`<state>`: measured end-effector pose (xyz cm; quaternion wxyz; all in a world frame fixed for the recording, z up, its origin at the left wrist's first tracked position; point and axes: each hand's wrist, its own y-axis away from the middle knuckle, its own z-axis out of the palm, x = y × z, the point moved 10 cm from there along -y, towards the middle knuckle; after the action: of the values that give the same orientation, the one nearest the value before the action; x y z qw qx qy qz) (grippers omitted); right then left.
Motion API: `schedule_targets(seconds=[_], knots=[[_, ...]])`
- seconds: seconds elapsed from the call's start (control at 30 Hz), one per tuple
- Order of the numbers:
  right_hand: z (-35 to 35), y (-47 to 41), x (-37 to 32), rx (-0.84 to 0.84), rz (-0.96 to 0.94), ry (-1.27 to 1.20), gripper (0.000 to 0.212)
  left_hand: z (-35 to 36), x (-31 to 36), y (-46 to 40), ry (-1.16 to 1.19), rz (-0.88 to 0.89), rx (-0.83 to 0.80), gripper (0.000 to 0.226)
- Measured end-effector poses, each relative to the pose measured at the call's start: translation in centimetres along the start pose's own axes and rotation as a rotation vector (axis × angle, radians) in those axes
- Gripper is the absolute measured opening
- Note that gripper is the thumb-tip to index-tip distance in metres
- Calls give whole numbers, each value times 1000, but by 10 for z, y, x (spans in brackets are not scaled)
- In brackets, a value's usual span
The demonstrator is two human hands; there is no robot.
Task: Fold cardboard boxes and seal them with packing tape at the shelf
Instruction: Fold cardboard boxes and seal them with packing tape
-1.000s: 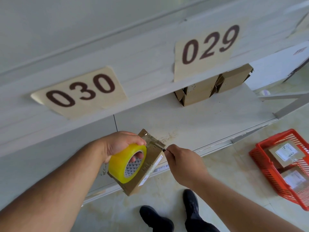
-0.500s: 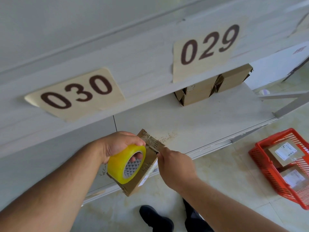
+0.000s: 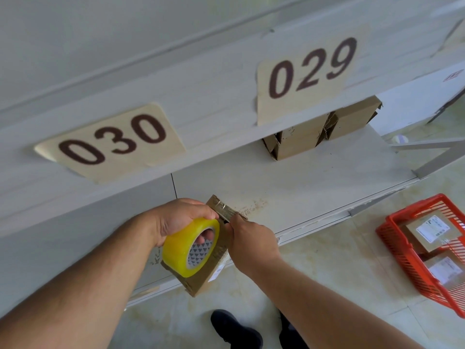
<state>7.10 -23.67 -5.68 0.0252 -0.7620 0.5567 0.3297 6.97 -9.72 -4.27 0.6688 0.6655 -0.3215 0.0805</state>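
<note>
A small brown cardboard box [image 3: 200, 275] is held tilted in front of the white shelf's edge [image 3: 314, 220]. My left hand [image 3: 181, 217] grips a yellow roll of packing tape [image 3: 186, 248] against the box's face, fingers through its core. My right hand [image 3: 251, 243] presses against the box's right edge with fingers curled, pinching something small and dark there; what it is I cannot tell. Shiny tape lies across the box's top end [image 3: 224, 209].
Two folded cardboard boxes [image 3: 324, 129] stand at the back of the shelf under the label 029 [image 3: 309, 69]. The label 030 [image 3: 113, 139] hangs to the left. A red basket [image 3: 407, 253] with labelled parcels sits on the tiled floor at right. My shoes [image 3: 236, 328] are below.
My right hand has moved left from the taut tape end to the box's right edge. The left hand, tape roll and box have stayed in place.
</note>
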Motion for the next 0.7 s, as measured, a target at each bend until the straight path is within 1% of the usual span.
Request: schedule_targets(seconds=[0.1, 0.17, 0.27, 0.37, 0.4, 0.5, 0.6, 0.67, 0.7], knots=[[-2, 1, 2, 1, -9, 12, 20, -2, -1, 0, -16, 10, -1, 56], [-3, 5, 8, 13, -12, 51, 15, 0, 0, 1, -49, 18, 4, 49], [-1, 6, 10, 12, -19, 85, 17, 3, 2, 1, -43, 30, 15, 44], [4, -3, -7, -51, -53, 129, 13, 2, 9, 2, -29, 71, 27, 23], [3, -3, -8, -53, -38, 116, 14, 1, 11, 2, -32, 83, 36, 21], [-7, 14, 16, 0, 59, -3, 23, -7, 5, 6, 43, 94, 67, 25], [-20, 29, 75, 65, 234, -59, 34, -12, -2, 7, 107, 117, 64, 37], [-22, 15, 115, 92, 353, -68, 36, -13, -3, 6, 136, 152, 64, 37], [-20, 2, 130, 98, 381, -60, 37, -13, -3, 7, 158, 170, 70, 39]])
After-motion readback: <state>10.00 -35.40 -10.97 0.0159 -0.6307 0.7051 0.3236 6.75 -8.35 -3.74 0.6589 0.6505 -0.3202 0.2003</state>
